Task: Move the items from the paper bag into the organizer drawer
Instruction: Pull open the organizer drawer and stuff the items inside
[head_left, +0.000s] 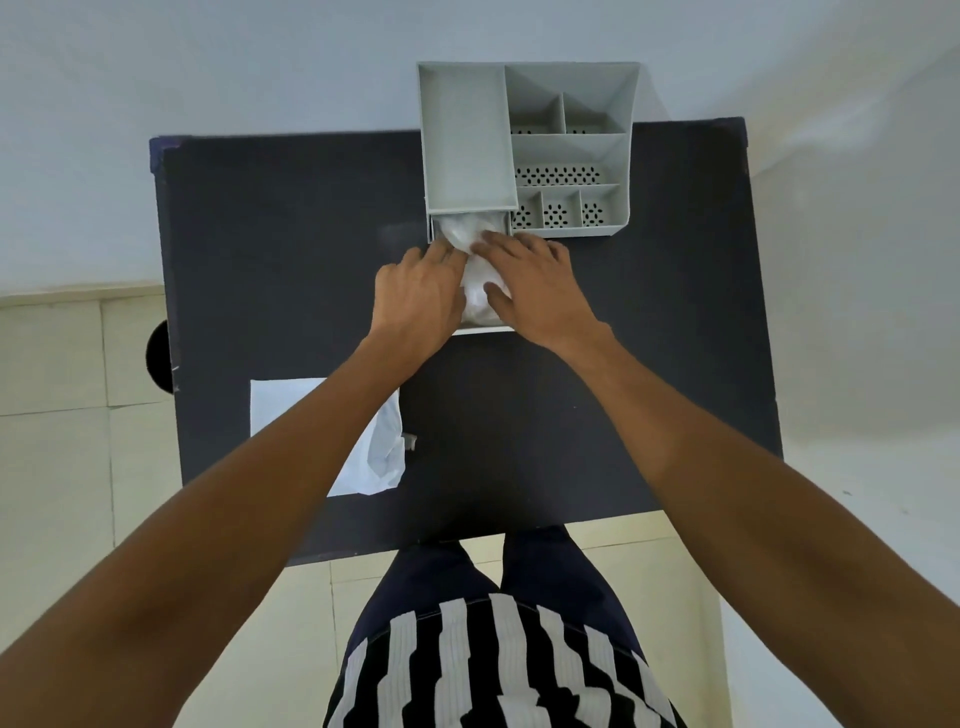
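Head view, ordered from near to far. Nearest the viewer, a white paper bag (376, 447) lies flat on the dark counter (519, 415), under the left forearm and well short of both sets of fingers; its crumpled mouth faces right.

Beyond it, the left hand (418, 299) and right hand (540, 291) meet over the pulled-out organizer drawer (480, 328), whose white front edge shows just below the two wrists. Between the hands lies a crumpled white item (475, 293), seated in the drawer. The right fingers (501, 243) are extended and lie flat on the item's far part, with the thumb pressed on its near part; they are not curled round it. The left fingers (439, 254) reach to the item's left edge at the drawer's left wall; their tips are hidden, so it cannot be told whether they grasp the item or merely touch it.

Directly beyond the fingertips stands the grey organizer (527, 150), the drawer emerging from beneath its left tray. To the right of the fingers sit its perforated compartments.
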